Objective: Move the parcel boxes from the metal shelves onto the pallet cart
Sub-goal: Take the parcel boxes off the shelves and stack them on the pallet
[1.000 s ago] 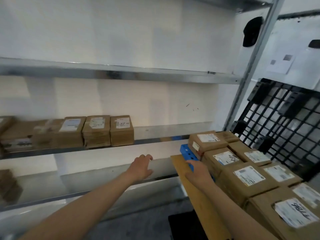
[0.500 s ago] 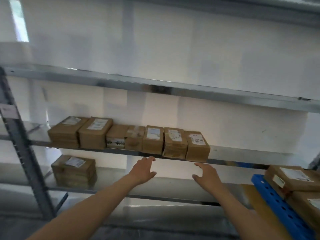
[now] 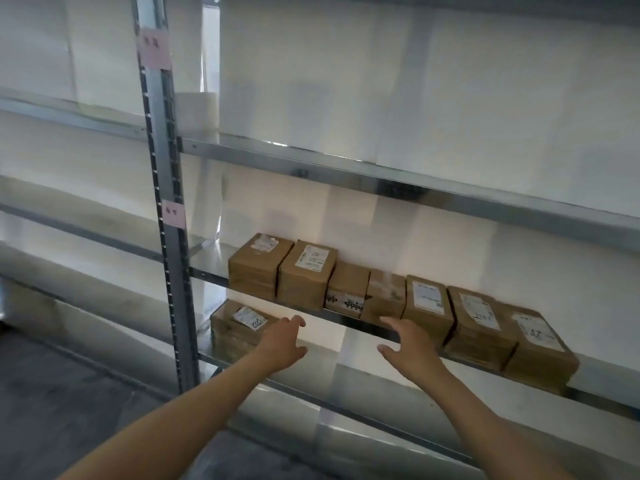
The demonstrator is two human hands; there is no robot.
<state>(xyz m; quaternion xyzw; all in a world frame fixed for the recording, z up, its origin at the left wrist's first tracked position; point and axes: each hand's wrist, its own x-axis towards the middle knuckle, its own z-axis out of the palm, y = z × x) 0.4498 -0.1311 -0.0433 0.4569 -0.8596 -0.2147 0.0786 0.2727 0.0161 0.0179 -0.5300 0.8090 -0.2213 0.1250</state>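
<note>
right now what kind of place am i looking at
Probably a warehouse or parcel storeroom: long metal shelves on a slotted upright, and a row of labelled cardboard parcel boxes on one shelf.

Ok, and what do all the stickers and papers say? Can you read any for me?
No text here can be read.
On the upper pink tag, on the shelf post: dark marks, too blurred.
On the lower pink tag: also blurred.
On the white labels of the parcel boxes: print too small.
On the black-and-white strip on one box's front: blurred.

Box labels blurred, unreadable; lower box partly behind left hand
</note>
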